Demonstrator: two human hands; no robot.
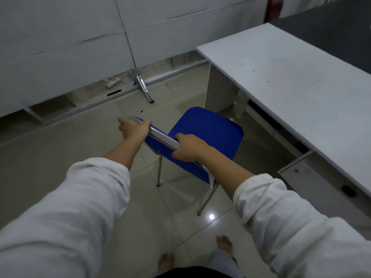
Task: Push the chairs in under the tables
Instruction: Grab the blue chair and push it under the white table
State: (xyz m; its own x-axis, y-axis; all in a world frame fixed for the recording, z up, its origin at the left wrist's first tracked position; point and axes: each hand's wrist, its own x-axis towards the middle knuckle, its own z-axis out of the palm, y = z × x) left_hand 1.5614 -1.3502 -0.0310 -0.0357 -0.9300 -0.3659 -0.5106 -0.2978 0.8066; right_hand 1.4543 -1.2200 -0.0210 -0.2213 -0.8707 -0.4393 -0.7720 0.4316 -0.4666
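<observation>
Feet: two bare feet (224,243) are seen at the bottom edge, planted on the tiled floor (90,149), behind the chair.
Sleeves: both forearms are extended forward in white sleeves (80,197).
Right hand: the right hand (187,146) is clenched on the chrome top rail of the backrest (160,137), toward its near end, fingers wrapped over the far side.
Left hand: the left hand (133,128) is closed on the same rail at its far end, the thumb pointing away.
Chair: the blue chair (208,131) is stood on the floor just beside the table, not yet under it; only the front edge of the seat is near the table's side panel.
Key relation: the seat lies ahead and to the right of both hands; the rail's long axis is run from upper left to lower right, roughly square to the table's open side. The right hand is nearer the table. A push forward and rightward is judged to be needed.
Table: a white table (291,73) is placed to the right, its underside open and unobstructed where seen.
Room: white partition panels (60,47) on metal feet are set beyond, under dim light.
</observation>
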